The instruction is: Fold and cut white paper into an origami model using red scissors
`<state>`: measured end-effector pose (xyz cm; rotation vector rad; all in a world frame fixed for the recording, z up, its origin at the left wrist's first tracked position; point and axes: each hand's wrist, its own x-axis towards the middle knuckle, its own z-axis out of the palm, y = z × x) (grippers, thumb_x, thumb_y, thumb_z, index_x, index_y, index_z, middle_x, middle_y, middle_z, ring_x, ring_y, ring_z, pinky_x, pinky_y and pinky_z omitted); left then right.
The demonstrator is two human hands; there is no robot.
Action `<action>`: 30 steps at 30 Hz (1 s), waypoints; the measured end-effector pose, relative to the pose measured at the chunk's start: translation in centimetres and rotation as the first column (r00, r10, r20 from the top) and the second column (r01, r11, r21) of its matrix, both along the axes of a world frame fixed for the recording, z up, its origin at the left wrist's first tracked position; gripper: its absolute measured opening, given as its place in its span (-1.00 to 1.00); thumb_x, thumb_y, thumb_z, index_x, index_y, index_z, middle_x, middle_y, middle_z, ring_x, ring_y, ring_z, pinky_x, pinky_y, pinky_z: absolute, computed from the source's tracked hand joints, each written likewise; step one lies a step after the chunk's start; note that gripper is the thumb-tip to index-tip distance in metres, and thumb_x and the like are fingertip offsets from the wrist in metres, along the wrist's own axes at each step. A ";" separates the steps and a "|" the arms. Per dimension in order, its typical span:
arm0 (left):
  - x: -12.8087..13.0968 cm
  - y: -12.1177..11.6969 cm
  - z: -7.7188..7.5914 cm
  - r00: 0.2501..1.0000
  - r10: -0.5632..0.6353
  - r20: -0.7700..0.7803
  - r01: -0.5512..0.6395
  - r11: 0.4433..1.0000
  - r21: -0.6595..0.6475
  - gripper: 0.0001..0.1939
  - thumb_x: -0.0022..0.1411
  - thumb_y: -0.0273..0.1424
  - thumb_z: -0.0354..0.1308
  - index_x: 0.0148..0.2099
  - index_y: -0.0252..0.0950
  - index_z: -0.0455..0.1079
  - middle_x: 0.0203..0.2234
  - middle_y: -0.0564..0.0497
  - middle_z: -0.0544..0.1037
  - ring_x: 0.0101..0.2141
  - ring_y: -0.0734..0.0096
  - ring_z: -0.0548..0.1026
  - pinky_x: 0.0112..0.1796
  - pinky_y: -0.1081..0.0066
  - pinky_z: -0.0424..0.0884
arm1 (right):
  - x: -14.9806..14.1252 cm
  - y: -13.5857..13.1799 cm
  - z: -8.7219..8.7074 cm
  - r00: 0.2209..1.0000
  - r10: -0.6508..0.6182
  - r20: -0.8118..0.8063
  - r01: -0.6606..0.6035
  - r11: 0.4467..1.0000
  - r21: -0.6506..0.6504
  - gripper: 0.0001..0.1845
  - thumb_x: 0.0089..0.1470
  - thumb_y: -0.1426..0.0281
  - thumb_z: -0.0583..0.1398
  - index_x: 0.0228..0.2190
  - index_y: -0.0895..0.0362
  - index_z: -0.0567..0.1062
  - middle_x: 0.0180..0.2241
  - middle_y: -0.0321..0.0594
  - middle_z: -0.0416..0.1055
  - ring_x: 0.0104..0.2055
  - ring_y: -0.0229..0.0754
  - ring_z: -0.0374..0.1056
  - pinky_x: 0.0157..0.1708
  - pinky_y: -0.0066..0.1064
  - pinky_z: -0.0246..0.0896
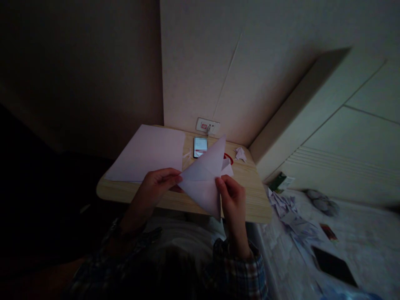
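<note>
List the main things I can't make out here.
All in the head view:
- Phone screen: pixelated, its content unreadable.
- Red item: partly hidden behind the folded sheet.
- Papers on the bed: too blurred to count.
- Blue item: cut off by the bottom edge.

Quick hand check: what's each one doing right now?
Left hand: closed on the left corner of the folded paper.
Right hand: pinching the paper's right edge, fingers partly curled.
</note>
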<state>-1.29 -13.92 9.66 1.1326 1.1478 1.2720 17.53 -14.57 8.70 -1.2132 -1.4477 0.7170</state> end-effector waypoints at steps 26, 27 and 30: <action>0.3 -0.4 0.8 0.994 0.085 -0.062 -0.086 0.996 -0.001 -0.82 -0.13 -0.29 0.31 -0.52 -0.28 0.43 -0.60 0.03 0.58 -0.50 0.32 0.56 -0.37 0.41 0.49 | 0.3 0.1 -0.7 0.996 -0.064 -0.059 0.068 0.995 0.076 -0.68 0.14 0.25 0.12 -0.58 0.14 0.34 -0.62 -0.38 0.18 -0.54 -0.31 0.08 -0.55 -0.45 -0.11; 0.2 -0.4 0.8 0.995 0.078 -0.056 -0.079 0.997 -0.011 -0.81 -0.14 -0.29 0.33 -0.52 -0.28 0.44 -0.60 0.02 0.58 -0.51 0.31 0.55 -0.38 0.41 0.48 | 0.2 0.1 -0.7 0.997 -0.066 -0.050 0.070 0.995 0.077 -0.67 0.14 0.25 0.12 -0.59 0.14 0.34 -0.62 -0.38 0.18 -0.54 -0.31 0.08 -0.55 -0.45 -0.11; 0.1 -0.2 0.7 0.997 0.065 -0.052 -0.066 0.998 -0.023 -0.77 -0.17 -0.25 0.34 -0.45 -0.28 0.49 -0.57 0.01 0.59 -0.50 0.30 0.54 -0.40 0.40 0.48 | 0.2 0.1 -0.6 0.998 -0.062 -0.009 0.062 0.995 0.083 -0.68 0.13 0.25 0.12 -0.59 0.14 0.35 -0.62 -0.37 0.19 -0.53 -0.30 0.09 -0.54 -0.44 -0.09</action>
